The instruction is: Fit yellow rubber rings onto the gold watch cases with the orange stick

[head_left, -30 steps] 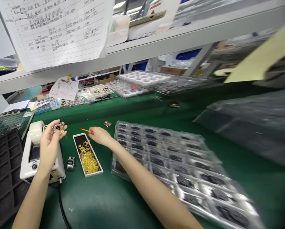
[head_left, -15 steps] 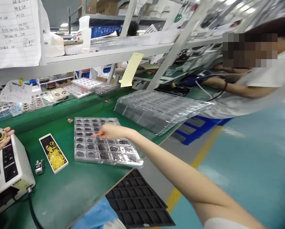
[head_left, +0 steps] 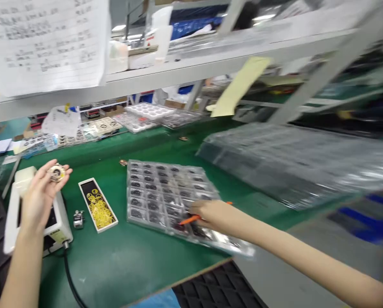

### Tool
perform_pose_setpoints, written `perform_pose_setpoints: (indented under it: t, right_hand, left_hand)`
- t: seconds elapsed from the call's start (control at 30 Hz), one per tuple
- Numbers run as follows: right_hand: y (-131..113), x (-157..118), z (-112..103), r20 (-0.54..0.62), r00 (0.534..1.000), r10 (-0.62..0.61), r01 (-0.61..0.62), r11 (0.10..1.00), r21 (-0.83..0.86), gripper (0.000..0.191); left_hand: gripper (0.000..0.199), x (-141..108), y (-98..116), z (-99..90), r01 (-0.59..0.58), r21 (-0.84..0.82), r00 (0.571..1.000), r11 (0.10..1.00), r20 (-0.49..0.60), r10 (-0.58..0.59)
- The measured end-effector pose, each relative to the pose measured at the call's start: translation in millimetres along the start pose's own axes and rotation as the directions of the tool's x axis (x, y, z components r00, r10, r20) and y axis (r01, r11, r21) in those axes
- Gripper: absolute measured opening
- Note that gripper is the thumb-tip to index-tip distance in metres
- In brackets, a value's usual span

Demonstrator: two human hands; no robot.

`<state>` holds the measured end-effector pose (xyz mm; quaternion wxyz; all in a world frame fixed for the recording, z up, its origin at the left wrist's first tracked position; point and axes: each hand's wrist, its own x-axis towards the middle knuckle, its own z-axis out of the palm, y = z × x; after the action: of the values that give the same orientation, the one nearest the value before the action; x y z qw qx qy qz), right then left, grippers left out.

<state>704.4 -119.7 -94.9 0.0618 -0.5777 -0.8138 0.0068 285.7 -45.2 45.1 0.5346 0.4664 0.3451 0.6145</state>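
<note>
My left hand (head_left: 39,199) is raised over the white machine (head_left: 54,218) and holds a round gold-coloured watch case (head_left: 57,172) with a dark centre between thumb and fingers. My right hand (head_left: 207,213) is closed round a thin orange tool (head_left: 189,220), whose exact kind I cannot make out. Its tip points down at the near rows of a clear plastic compartment tray (head_left: 143,219). Dark round parts (head_left: 151,187) sit in many of the tray's pockets. Blur hides whether the tip touches one.
A white box of yellow rings (head_left: 100,214) and a small metal tally counter (head_left: 78,219) stand left of the tray. Stacked clear trays (head_left: 290,158) lie at the right. A shelf beam (head_left: 191,70) crosses above the green table (head_left: 114,265). A black cable (head_left: 69,273) runs from the machine.
My right hand has moved with the orange tool from the tray's middle to its near right part. The view has turned left, bringing my left hand and the watch case further into sight.
</note>
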Motion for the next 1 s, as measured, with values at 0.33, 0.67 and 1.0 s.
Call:
perform_pose_setpoints:
  t: [0.33, 0.67, 1.0]
  right_hand:
    - [-105, 112, -56, -0.523, 0.852, -0.017, 0.331, 0.791, 0.514, 0.026]
    - [-216, 167, -87, -0.51, 0.847, 0.147, 0.451, 0.309, 0.837, 0.018]
    - [-212, 177, -74, -0.499, 0.842, 0.205, 0.418, 0.338, 0.844, 0.015]
  left_hand:
    - [0.031, -7, -11, 1.0, 0.107, -0.067, 0.988, 0.992, 0.117, -0.099]
    - [0.026, -13, -16, 7.5, 0.065, 0.019, 0.986, 0.998, 0.155, -0.067]
    - [0.023, -11, -28, 18.7, 0.073, 0.013, 0.993, 0.997, 0.094, -0.074]
